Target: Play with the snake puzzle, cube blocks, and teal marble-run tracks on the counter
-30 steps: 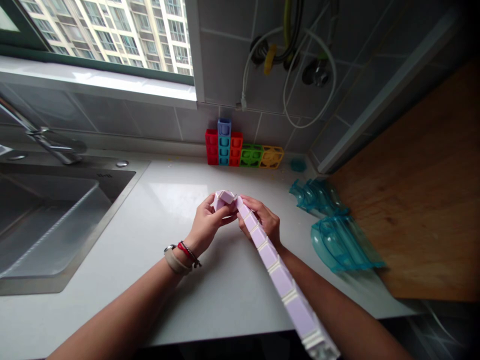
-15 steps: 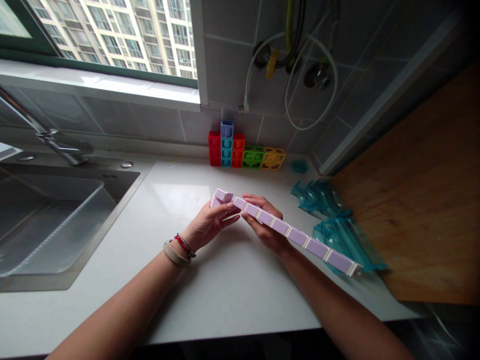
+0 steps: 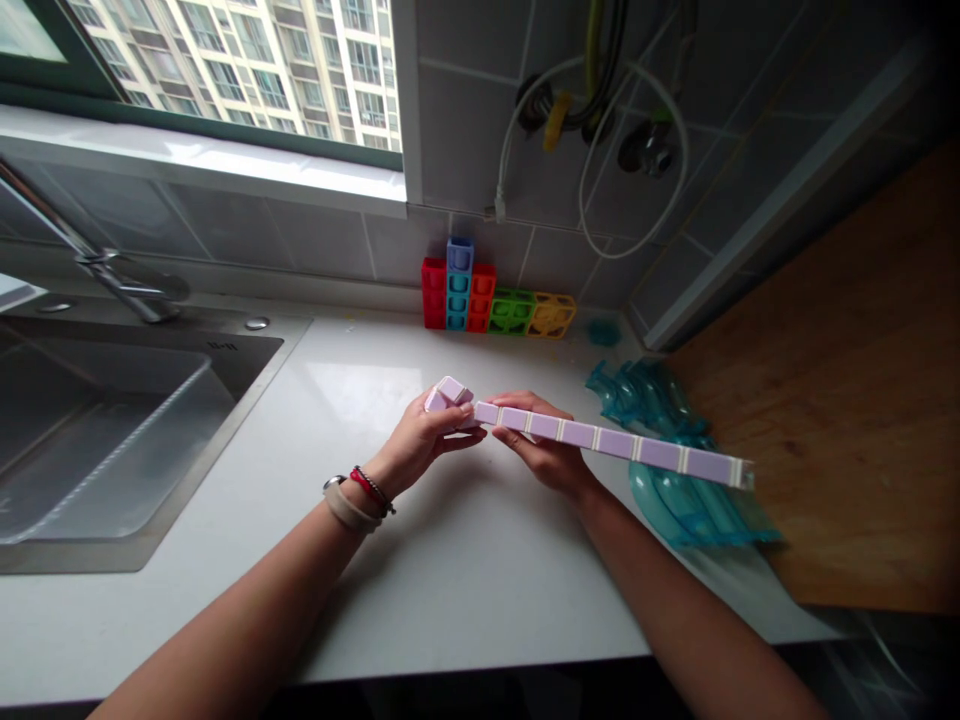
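Above the counter, both hands hold a purple-and-white twisty snake puzzle (image 3: pixel 577 433). Its long straight run of segments reaches right from the fingers, and its left end is bent into angled pieces. My left hand (image 3: pixel 427 430) is closed around that bent end, thumb on top. My right hand (image 3: pixel 544 445) grips the near part of the straight run between thumb and fingers; some of its fingers are hidden behind the segments. The free tip on the right hangs over translucent teal plastic pieces (image 3: pixel 675 500).
Against the tiled wall stand red, blue, green and yellow plastic blocks (image 3: pixel 511 312). To the left is a sink with a clear plastic bin (image 3: pixel 112 450) and a faucet (image 3: pixel 127 285). A wooden board (image 3: pixel 840 420) leans at the right. Hoses and a white cable (image 3: pixel 684 180) hang above.
The straight run of the snake puzzle has swung up at its right end and now lies closer to level. The bent left end has turned slightly. Both hands keep their hold.
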### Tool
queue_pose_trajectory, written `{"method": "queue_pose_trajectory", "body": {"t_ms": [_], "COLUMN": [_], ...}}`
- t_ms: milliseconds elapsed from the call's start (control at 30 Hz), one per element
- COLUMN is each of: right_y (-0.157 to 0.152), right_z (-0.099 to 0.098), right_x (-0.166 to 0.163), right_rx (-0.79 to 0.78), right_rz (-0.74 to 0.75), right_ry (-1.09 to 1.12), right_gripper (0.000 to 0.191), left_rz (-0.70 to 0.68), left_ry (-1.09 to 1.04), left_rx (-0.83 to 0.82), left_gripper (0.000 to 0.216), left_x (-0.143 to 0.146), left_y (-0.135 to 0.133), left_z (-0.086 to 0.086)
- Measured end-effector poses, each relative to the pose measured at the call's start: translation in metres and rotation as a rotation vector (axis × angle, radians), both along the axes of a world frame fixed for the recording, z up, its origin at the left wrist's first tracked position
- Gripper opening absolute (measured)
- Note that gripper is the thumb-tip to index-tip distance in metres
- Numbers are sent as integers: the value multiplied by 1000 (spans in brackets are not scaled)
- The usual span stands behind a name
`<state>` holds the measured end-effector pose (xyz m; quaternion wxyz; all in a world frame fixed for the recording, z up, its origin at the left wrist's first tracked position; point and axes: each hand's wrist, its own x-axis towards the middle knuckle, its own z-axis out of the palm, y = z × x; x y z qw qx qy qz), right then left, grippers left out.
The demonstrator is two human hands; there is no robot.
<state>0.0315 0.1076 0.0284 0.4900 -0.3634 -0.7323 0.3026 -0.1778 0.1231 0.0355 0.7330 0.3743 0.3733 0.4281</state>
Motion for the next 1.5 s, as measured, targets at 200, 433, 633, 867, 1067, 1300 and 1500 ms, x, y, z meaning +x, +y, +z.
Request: {"method": "queue_pose_trajectory", "body": {"t_ms": [200,433,633,867,1067,1300,1500], "right_y": [9,11,12,13,11,2,3], "right_z": [7,-1,-14,-12,-11,-5,-12], "right_x": [17,14,6,6,4,-6,-11], "right_rx": [-123,-202,-352,-522,-566,-275,-216], "right_rz": [373,420,288,183,147,33,-43], "right_ry": [-188,-43,175,406,482,372,418], "right_gripper": [27,32,36,37,41,33,31], "left_rz": [-385,-390,-380,-114,30,141,84], "left_ry": [229,191,151,314,393,338,259], "left_rx": [-192,-184,-156,349,625,367,383], "left_gripper": [23,25,37,75,35,40,52], "left_x": [-25,-22,-19,-9,-7,3,6], "left_y": [9,11,10,5,5,0,0], "left_z": [-1,-7,-10,-10,-9,-18,-19]}}
